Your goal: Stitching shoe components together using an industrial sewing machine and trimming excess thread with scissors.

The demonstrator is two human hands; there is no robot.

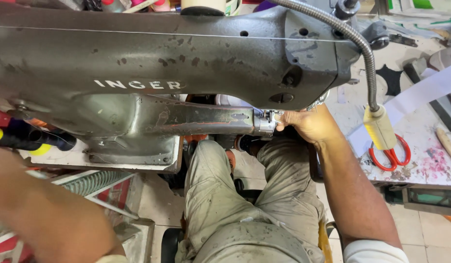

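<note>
Sewing machine (152,63), dark grey and worn, spans the top of the view above the person's knees.

At far left the left arm blurs past thread spools (20,139); its hand is out of view. The machine's narrow arm (206,122) reaches right, where the right hand (308,124) closes its fingers on the metal tip (267,122). Further right, red-handled scissors (390,155) lie on a stained table (430,168).
</note>
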